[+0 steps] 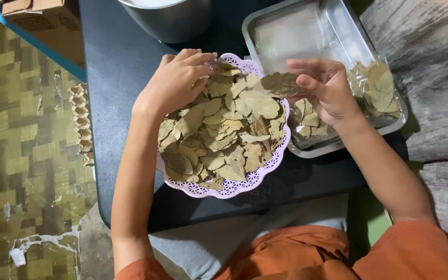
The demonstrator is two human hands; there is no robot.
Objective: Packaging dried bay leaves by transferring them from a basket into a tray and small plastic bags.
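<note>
A pink lace-edged plastic basket (203, 191) sits on a dark table, heaped with dried bay leaves (224, 136). My left hand (177, 80) rests on the far left part of the heap, fingers curled onto the leaves. My right hand (325, 85) hovers over the basket's right rim and pinches a single dried leaf (280, 83) between thumb and fingers. Just right of the basket lies a metal tray (338, 31) holding clear plastic bags with more dried leaves (377, 88).
A metal pot (169, 21) stands at the table's far edge. A cardboard box (42, 15) and an egg carton strip (81, 124) lie on the patterned floor to the left. Grey wooden boards (431, 62) are at right. My orange-clad legs are below the table (120, 62).
</note>
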